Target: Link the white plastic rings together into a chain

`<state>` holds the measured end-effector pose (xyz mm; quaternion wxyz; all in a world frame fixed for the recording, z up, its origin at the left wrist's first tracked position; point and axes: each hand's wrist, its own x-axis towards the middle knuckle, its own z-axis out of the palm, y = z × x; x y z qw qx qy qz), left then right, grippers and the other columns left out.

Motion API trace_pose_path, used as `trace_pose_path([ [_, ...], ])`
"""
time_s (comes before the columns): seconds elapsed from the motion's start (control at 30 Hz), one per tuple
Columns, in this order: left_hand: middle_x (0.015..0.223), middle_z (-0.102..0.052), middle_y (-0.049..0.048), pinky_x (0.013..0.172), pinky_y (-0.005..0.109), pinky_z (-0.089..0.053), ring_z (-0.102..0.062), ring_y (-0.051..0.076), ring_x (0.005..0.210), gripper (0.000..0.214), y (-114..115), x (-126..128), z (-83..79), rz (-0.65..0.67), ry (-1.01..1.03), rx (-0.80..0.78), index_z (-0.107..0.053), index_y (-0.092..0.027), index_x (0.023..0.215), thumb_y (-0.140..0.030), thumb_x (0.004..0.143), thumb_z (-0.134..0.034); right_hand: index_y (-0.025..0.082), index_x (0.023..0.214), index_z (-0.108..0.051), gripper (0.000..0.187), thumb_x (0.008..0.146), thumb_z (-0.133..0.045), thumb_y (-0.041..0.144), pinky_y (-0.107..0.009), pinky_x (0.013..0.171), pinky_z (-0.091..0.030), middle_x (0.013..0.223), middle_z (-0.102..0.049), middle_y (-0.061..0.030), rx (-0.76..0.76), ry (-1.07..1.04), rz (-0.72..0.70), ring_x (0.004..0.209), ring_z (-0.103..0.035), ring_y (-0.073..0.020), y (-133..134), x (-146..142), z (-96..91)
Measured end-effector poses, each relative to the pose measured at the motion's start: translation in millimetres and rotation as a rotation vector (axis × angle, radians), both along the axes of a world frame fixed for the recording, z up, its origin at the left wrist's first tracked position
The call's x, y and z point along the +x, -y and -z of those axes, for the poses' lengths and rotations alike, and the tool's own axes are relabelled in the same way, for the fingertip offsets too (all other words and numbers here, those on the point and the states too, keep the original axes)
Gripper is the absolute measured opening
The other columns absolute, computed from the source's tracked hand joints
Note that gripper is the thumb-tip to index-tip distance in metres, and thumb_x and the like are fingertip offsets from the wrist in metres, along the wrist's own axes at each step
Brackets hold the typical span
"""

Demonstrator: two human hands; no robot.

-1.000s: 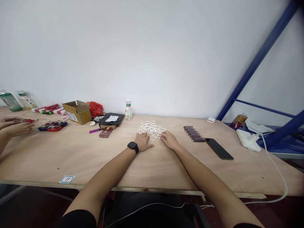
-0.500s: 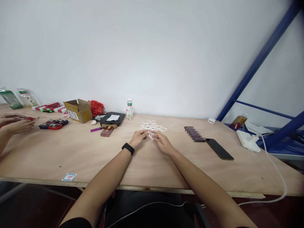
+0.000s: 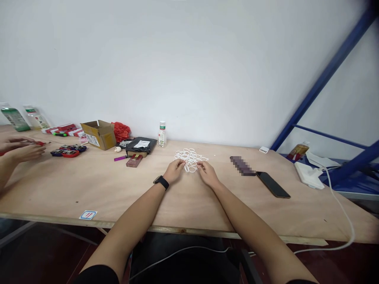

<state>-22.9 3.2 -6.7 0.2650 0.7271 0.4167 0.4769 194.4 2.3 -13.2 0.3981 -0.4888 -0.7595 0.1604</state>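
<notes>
A heap of thin white rings [image 3: 189, 155] lies on the plywood table [image 3: 124, 193] straight ahead of me. My left hand [image 3: 175, 170], with a black watch on its wrist, and my right hand [image 3: 207, 173] are raised just in front of the heap. Both pinch a small cluster of white rings [image 3: 190, 167] stretched between their fingertips.
A black phone [image 3: 272, 184] and a blurred dark bar [image 3: 242, 165] lie to the right, a small bottle [image 3: 161, 135], black pouch [image 3: 140, 145], cardboard box [image 3: 98, 134] and red packet [image 3: 134, 160] to the left. Another person's hands [image 3: 20, 149] work at far left. A blue frame [image 3: 325, 71] and white cable [image 3: 345, 213] stand right.
My hands lifted off the table and closed on a few rings, then drew slightly apart with the rings held between them. The view tilted a little.
</notes>
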Motion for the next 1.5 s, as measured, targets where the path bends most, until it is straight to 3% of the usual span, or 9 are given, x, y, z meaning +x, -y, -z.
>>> trace_pose_path([
  [0.2, 0.098, -0.061, 0.0076, 0.089, 0.033, -0.045, -0.057, 0.021, 0.096, 0.015, -5.4, -21.2, -7.1, -0.258, -0.263, 0.056, -0.068, -0.019, 0.082, -0.026, 0.079, -0.055, 0.024, 0.121, -0.061, 0.035, 0.088, -0.051, 0.029, -0.041, 0.096, -0.037, 0.122, -0.059, -0.0099, -0.054, 0.451, 0.117, 0.112, -0.051, -0.0274, -11.6, 19.1, 9.4],
  [0.33, 0.105, -0.063, 0.01, 0.09, 0.041, -0.041, -0.055, 0.027, 0.102, 0.019, 0.0, -24.1, -11.0, -0.453, -0.498, -0.073, -0.069, -0.019, 0.076, -0.023, 0.078, -0.051, 0.025, 0.122, -0.06, 0.035, 0.089, -0.048, 0.026, -0.039, 0.096, -0.035, 0.121, -0.061, -0.0088, -0.053, 0.476, 0.12, 0.112, -0.05, -0.0267, -10.6, 15.0, 9.0],
  [0.53, 0.097, -0.068, 0.013, 0.091, 0.051, -0.034, -0.056, 0.032, 0.1, 0.027, 5.6, -23.1, -16.5, -0.528, -0.641, -0.149, -0.071, -0.018, 0.074, -0.026, 0.081, -0.046, 0.023, 0.115, -0.065, 0.032, 0.089, -0.046, 0.023, -0.038, 0.093, -0.038, 0.112, -0.066, -0.0098, -0.087, 0.513, 0.163, 0.106, -0.056, -0.0264, -7.5, 15.8, 4.4],
  [0.7, 0.104, -0.068, 0.0088, 0.093, 0.042, -0.04, -0.056, 0.027, 0.103, 0.025, 4.8, -16.3, -12.0, -0.353, -0.495, -0.035, -0.071, -0.021, 0.091, -0.026, 0.082, -0.049, 0.025, 0.102, -0.07, 0.026, 0.09, -0.048, 0.028, -0.037, 0.092, -0.041, 0.104, -0.069, -0.0073, -0.071, 0.368, 0.116, 0.1, -0.06, -0.0239, -3.0, 16.2, 0.0],
  [0.83, 0.1, -0.069, 0.0068, 0.093, 0.036, -0.042, -0.059, 0.023, 0.098, 0.025, 9.2, -0.6, -7.6, -0.073, -0.391, 0.117, -0.071, -0.021, 0.098, -0.035, 0.087, -0.053, 0.023, 0.103, -0.069, 0.027, 0.087, -0.055, 0.038, -0.035, 0.086, -0.048, 0.104, -0.07, -0.0057, -0.093, -0.145, -0.052, 0.096, -0.063, -0.0216, 3.0, -0.8, -1.1],
  [0.93, 0.094, -0.071, 0.0061, 0.088, 0.034, -0.044, -0.061, 0.021, 0.091, 0.029, 14.9, 9.2, -8.5, 0.024, -0.325, 0.144, -0.073, -0.023, 0.098, -0.042, 0.09, -0.053, 0.021, 0.098, -0.071, 0.031, 0.079, -0.065, 0.045, -0.031, 0.07, -0.05, 0.088, -0.071, -0.0037, -0.215, -0.435, -0.225, 0.076, -0.063, -0.0183, 7.7, -16.1, -1.6],
  [1.1, 0.088, -0.072, 0.0049, 0.082, 0.031, -0.045, -0.062, 0.018, 0.084, 0.03, 21.9, 11.9, -13.8, 0.093, -0.2, 0.142, -0.074, -0.022, 0.087, -0.045, 0.09, -0.055, 0.019, 0.083, -0.071, 0.031, 0.07, -0.075, 0.047, -0.024, 0.05, -0.04, 0.061, -0.06, 0.0029, -0.372, -0.616, -0.323, 0.05, -0.047, -0.0096, 11.9, -23.1, -5.7],
  [1.37, 0.079, -0.071, 0.0045, 0.076, 0.028, -0.046, -0.062, 0.016, 0.075, 0.025, 20.6, 14.0, -12.8, 0.072, -0.196, 0.129, -0.073, -0.019, 0.078, -0.035, 0.088, -0.057, 0.02, 0.078, -0.064, 0.033, 0.069, -0.076, 0.049, -0.022, 0.05, -0.037, 0.064, -0.061, 0.0023, -0.383, -0.707, -0.305, 0.052, -0.046, -0.009, 13.9, -28.8, -1.1],
  [1.5, 0.082, -0.072, 0.0048, 0.083, 0.032, -0.046, -0.062, 0.018, 0.08, 0.02, 17.5, 11.1, -12.9, 0.021, -0.235, 0.133, -0.073, -0.02, 0.08, -0.03, 0.086, -0.057, 0.02, 0.08, -0.063, 0.03, 0.072, -0.073, 0.047, -0.022, 0.051, -0.037, 0.063, -0.058, 0.0032, -0.363, -0.744, -0.284, 0.052, -0.047, -0.009, 15.0, -36.5, 2.1],
])
